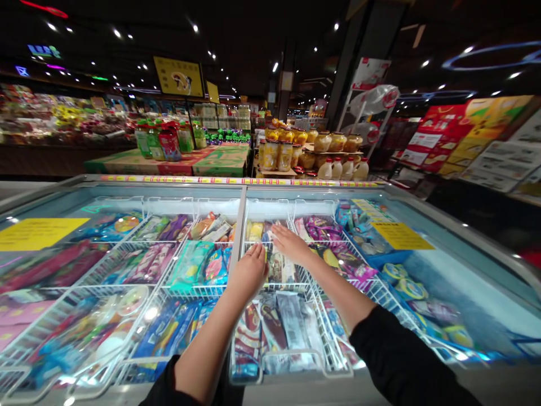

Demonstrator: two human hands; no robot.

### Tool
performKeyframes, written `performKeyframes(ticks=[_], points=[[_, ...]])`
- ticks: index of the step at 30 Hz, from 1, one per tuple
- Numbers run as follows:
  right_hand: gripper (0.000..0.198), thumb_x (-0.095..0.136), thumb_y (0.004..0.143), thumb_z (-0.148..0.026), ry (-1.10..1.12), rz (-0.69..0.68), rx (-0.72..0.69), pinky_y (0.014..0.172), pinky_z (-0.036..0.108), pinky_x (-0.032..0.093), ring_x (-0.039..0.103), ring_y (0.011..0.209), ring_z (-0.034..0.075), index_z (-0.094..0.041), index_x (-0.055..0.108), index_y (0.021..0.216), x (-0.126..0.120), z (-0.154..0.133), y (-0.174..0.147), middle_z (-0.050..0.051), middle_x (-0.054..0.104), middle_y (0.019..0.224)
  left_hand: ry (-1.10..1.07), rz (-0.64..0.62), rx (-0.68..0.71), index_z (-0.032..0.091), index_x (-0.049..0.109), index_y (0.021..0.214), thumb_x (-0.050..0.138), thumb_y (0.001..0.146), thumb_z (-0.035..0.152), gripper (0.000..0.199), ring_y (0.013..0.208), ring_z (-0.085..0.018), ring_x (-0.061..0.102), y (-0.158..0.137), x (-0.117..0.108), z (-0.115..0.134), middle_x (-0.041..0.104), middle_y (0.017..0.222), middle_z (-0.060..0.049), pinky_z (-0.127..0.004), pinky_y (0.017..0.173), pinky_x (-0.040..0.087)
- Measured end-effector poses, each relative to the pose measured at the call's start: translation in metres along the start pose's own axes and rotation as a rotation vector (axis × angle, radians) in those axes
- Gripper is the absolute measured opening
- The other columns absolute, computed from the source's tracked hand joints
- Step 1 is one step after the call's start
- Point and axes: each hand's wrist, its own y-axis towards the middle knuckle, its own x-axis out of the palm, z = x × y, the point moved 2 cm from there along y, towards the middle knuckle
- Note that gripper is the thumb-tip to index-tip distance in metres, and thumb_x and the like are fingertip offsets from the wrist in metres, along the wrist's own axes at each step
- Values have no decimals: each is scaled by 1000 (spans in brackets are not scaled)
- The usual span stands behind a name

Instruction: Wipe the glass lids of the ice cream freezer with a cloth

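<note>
Here, my half-curled left hand (250, 270) and straight-fingered right hand (291, 245), whether gripping I cannot tell, need gentleness near glossy, multicoloured plastic packets (278, 268).

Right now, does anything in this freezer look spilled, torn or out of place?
Nothing stands out. The wrapped ice creams lie at various angles in white wire baskets, with no visible spill or torn wrapper. Blur hides fine detail, and I can't judge what your left hand and right hand cover.
</note>
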Motion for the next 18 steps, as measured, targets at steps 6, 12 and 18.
performKeyframes(ticks=[6,12,18], points=[[64,31,111,-36,-50,34,52,136,43,25,32,163,27,-6,42,166,-1,6,-15,16,39,174,4,-26,-3,4,59,152,52,104,16,50,151,-27,53,-1,0,-1,54,161,-19,-36,125,45],[63,31,110,-36,-52,52,-9,136,45,27,32,163,27,-9,44,166,15,-10,-22,12,40,174,45,7,-29,-1,60,150,49,104,15,50,151,-32,54,1,6,11,55,158,-25,-39,123,49],[63,32,110,-34,-24,5,32,135,44,28,31,164,26,-10,42,167,-4,-3,26,12,37,175,-50,-5,-13,6,60,153,51,104,17,51,151,-31,53,-4,1,3,52,162,-20,-40,124,48]])
